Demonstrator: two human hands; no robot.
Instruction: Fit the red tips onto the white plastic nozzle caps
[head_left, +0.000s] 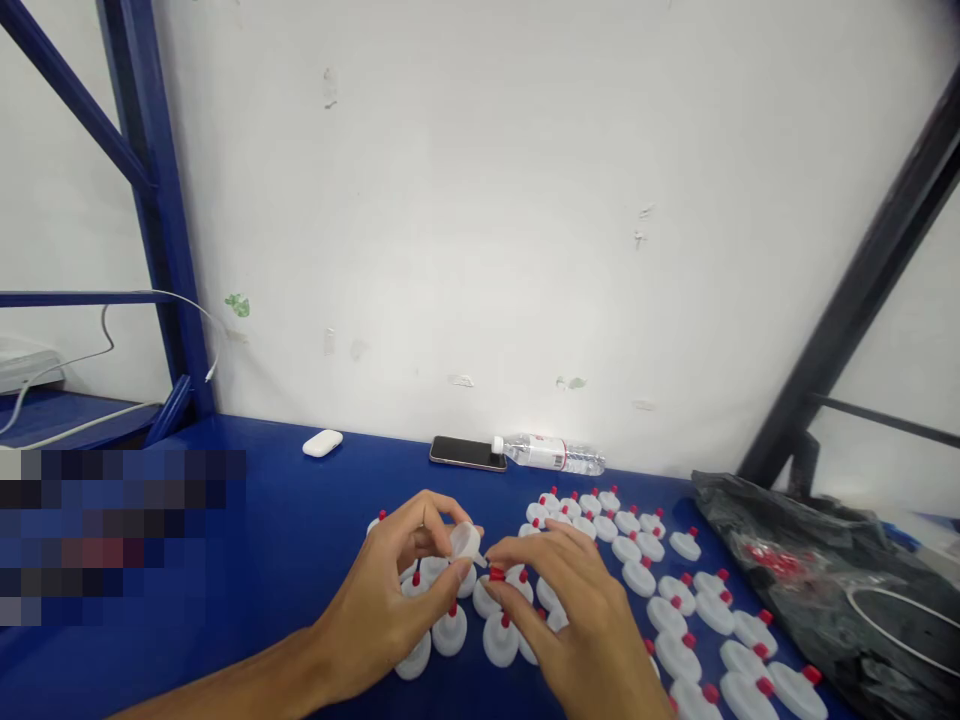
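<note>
two bare hands meet at the lower centre of the frame, over a blue surface (300, 550). the left hand (394, 580), its fingers closed in a pinch, grips a translucent white disc with a nozzle (465, 541), the nozzle pointing towards the right of the frame. the right hand (574, 590) has thumb and forefinger closed around a small red cap (497, 575), just beside the nozzle tip; whether the two touch is too small to tell.

many red-capped white discs (450, 632) lie on the surface, some below and behind the hands, others spread towards the lower right of the frame. a black plastic bag (795, 510) lies at the lower right, with a heap of red caps (776, 560) showing on it.

along the foot of the white wall (480, 200), a dark-screened smartphone (461, 453) lies flat, next to a clear plastic bottle (551, 452) on its side, its white cap towards the phone. a small white rounded case (322, 443) sits farther left. a blue metal post (169, 240) rises at the upper left.
</note>
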